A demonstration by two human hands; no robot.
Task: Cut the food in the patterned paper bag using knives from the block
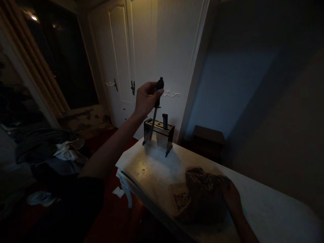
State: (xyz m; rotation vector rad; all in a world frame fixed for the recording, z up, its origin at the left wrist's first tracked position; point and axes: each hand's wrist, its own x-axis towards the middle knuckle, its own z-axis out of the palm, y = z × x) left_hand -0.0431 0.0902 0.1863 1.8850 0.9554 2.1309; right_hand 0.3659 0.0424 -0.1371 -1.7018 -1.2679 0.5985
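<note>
My left hand [148, 99] is closed around the black handle of a sharpening steel [158, 96], held upright with a guard below the grip. Its thin metal rod reaches down to the top of a knife block [162, 138], and the lower end seems to be inside a slot. A black-handled knife [165, 121] stands in the same block, which has see-through or shiny sides. Over at the right, my right hand [230, 195] is closed on a dark brown patterned cloth [205, 195] bunched on the table; its fingertips are partly lost in shadow.
The pale marble-like table [149, 168] runs from the middle to the right. White wardrobe doors [162, 50] rise behind it. A dark low box or cabinet [210, 138] stands beyond its far edge. Piled clothes [65, 152] lie at left, above a red floor.
</note>
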